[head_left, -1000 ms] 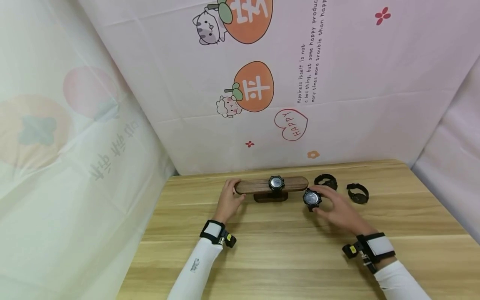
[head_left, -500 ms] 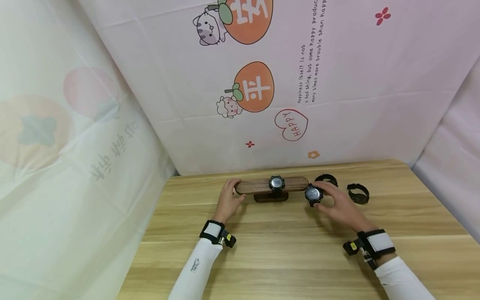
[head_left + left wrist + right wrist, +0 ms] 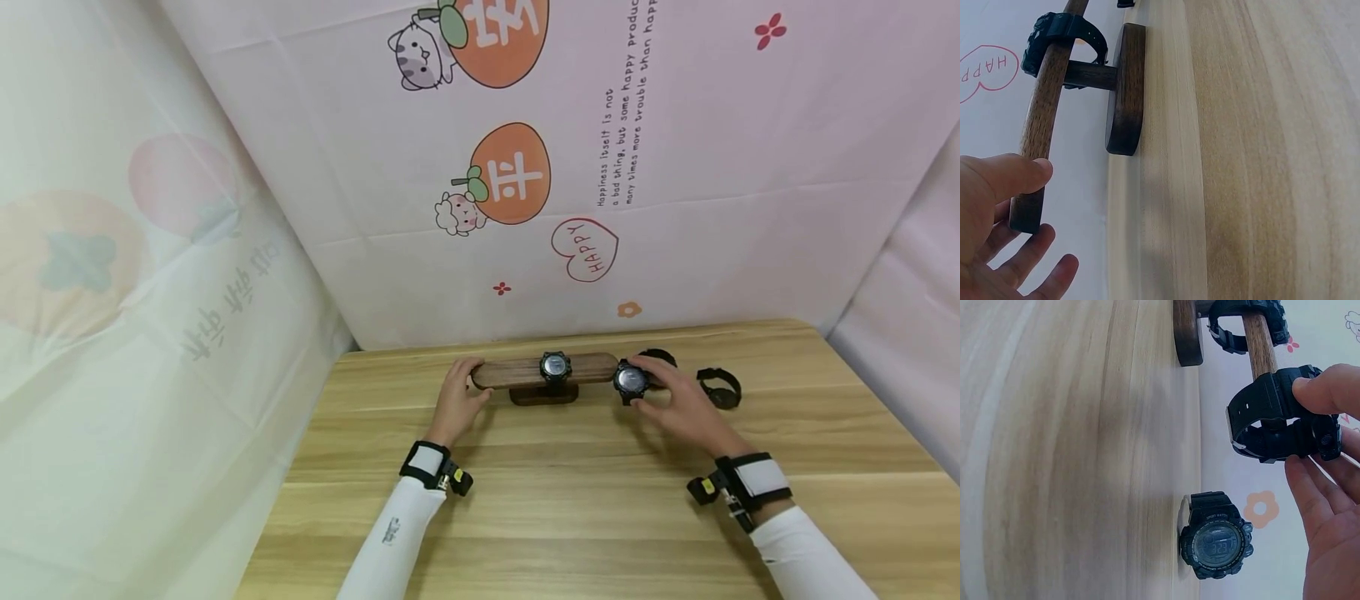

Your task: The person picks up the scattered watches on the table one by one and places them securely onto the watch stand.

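Note:
A dark wooden watch stand (image 3: 513, 372) has a long rounded bar on a low base (image 3: 543, 395). My left hand (image 3: 455, 408) grips the bar's left end, the thumb on one face and fingers behind it in the left wrist view. Around the middle of the bar sits a black digital watch (image 3: 555, 367). My right hand (image 3: 686, 408) pinches a second black watch (image 3: 1257, 403) between thumb and fingers, its strap closed in a loop. That loop is right at the bar's right end, overlapping it in the right wrist view.
Two more black watches lie on the wooden table (image 3: 547, 500) to the right: one (image 3: 660, 356) partly hidden behind my right hand, the other (image 3: 722, 392) farther right. A printed white cloth (image 3: 420, 292) hangs just behind the table's back edge.
My right hand has moved the held watch slightly up and away from me, from in front of the bar's right end to level with it. My left hand keeps its grip.

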Demonstrator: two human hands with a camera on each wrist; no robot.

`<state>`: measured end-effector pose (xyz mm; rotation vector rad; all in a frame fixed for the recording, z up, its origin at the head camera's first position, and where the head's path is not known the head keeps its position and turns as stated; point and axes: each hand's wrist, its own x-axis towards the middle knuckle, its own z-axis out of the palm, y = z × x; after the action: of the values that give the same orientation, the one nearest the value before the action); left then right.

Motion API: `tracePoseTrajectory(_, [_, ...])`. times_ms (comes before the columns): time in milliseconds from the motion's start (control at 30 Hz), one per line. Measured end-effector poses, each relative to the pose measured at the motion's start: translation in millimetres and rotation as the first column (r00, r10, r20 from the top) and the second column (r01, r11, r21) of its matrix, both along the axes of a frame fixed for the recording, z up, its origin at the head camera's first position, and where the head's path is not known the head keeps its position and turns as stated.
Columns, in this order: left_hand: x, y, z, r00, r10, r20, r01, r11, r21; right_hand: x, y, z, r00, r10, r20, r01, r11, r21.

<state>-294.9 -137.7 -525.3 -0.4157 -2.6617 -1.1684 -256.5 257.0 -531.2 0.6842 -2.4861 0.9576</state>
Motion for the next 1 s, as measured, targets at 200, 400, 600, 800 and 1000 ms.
tracePoseTrajectory(200, [1.4,-0.2,1.7,1.000,0.000,-0.010,0.000,1.000,-0.004,-3.4,0.3,-0.7,1.000,0.001,0.006,-0.001,1.000,-0.004])
tracePoseTrajectory(400, [1.3,-0.7,0.2,1.000,0.000,-0.013,0.000,1.000,-0.010,-7.8,0.5,-2.3,0.999,-0.004,0.052,0.005,1.000,-0.022])
tracePoseTrajectory(600, [0.6,-1.0,-2.2,1.000,-0.001,-0.006,0.001,1.000,0.000,-9.5,-0.3,-1.8,0.997,-0.012,0.077,0.014,1.000,-0.027])
tracePoseTrajectory(800, [-0.5,-1.7,-3.2,1.000,0.001,-0.006,-0.001,1.000,-0.007,-11.9,-1.2,-1.9,0.995,-0.011,0.096,0.015,0.999,-0.037])
tracePoseTrajectory(1000, [-1.3,-2.3,-4.1,1.000,-0.002,0.004,0.002,1.000,-0.012,-15.6,-0.3,-4.1,0.993,0.004,0.116,0.001,0.999,-0.043])
